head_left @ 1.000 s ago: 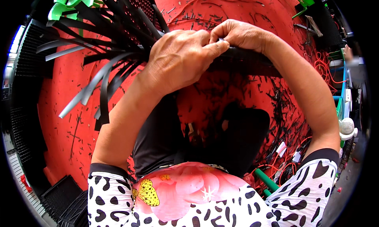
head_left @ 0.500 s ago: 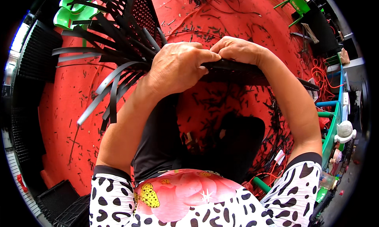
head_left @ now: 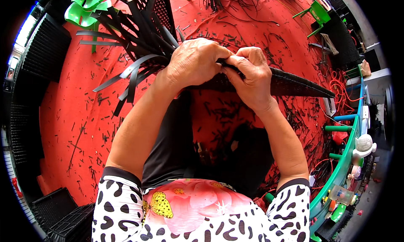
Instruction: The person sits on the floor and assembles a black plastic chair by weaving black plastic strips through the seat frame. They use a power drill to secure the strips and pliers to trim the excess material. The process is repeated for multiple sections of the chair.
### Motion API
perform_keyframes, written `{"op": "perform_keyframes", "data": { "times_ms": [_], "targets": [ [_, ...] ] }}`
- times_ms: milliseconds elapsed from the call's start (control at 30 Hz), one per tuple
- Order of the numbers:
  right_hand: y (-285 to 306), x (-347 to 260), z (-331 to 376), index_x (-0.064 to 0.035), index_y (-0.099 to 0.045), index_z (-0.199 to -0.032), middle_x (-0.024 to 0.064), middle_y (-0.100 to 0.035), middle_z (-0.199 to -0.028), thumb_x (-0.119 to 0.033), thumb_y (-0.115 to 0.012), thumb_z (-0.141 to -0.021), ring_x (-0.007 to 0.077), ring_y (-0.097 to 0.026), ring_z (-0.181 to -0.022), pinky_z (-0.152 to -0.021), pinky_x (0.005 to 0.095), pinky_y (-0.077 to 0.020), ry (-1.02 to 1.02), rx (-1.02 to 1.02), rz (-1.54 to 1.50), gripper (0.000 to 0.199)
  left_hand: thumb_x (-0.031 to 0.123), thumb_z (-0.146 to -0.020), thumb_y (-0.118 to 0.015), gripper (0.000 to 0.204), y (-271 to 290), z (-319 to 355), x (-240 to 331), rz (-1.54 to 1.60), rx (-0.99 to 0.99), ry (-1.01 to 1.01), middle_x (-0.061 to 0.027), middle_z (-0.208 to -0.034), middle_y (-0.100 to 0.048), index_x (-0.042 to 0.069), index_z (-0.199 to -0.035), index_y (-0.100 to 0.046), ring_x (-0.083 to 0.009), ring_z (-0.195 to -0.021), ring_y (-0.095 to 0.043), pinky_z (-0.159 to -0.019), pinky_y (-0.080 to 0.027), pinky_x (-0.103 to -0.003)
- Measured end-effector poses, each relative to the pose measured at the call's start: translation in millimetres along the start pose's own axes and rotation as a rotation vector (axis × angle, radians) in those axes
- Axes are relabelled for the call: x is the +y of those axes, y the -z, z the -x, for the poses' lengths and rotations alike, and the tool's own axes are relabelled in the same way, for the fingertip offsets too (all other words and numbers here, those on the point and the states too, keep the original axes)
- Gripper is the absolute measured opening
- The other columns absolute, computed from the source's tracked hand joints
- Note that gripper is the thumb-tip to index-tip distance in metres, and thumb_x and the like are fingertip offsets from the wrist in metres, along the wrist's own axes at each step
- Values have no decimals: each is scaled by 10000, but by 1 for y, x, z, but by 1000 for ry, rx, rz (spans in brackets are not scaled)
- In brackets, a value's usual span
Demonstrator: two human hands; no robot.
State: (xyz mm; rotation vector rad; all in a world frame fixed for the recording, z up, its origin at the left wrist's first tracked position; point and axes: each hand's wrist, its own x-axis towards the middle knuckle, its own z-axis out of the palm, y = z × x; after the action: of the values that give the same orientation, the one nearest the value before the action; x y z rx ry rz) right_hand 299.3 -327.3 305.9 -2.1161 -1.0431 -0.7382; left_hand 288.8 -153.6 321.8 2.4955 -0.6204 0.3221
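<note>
Left grip (head_left: 194,63) and right grip (head_left: 253,77) pinch a black woven panel (head_left: 294,84).

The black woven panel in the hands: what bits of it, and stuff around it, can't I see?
- Head view: the black woven panel's edge at the pinch, covered by the left fingers and right fingers.
- Head view: the top of the black mesh behind, cut off by the upper edge.
- Head view: what's in the clear container, too small to tell.
</note>
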Motion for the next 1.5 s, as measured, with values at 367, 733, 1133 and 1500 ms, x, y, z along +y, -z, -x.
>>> {"op": "perform_keyframes", "data": {
  "times_ms": [367,733,1133,1500],
  "targets": [
    [-4,-15,6,-43,-620,-782,51,-576,-827,-11,-698,-693,225,-550,-796,-729,327,-428,-17,152,-166,123,190,-686,-697,243,-4,6,-4,16,23,-23,-92,-823,-650,100,-909,-667,-298,-830,-621,-711,-494,-392],
    [-3,-21,20,5,-590,-861,103,-585,-858,33,-643,-794,201,-591,-729,-622,287,-493,42,224,-216,90,258,-745,-670,248,-8,20,0,-102,54,-79,-84,-808,-618,58,-881,-619,-279,-804,-621,-686,-494,-392],
    [-3,1,-25,-4,-585,-735,97,-562,-725,49,-629,-737,199,-578,-551,-514,304,-456,-73,-18,-130,69,255,-747,-684,231,-17,27,1,-94,186,-82,-84,-730,-594,57,-830,-598,-274,-733,-612,-631,-484,-395],
    [-12,35,-50,-6,-634,-789,-3,-568,-621,-12,-590,-793,44,-487,-538,-499,203,-396,-475,-376,-394,44,235,-714,-733,342,-13,14,-4,-56,246,-13,-108,-723,-624,88,-978,-572,-285,-670,-627,-577,-481,-380]
  ]
}}
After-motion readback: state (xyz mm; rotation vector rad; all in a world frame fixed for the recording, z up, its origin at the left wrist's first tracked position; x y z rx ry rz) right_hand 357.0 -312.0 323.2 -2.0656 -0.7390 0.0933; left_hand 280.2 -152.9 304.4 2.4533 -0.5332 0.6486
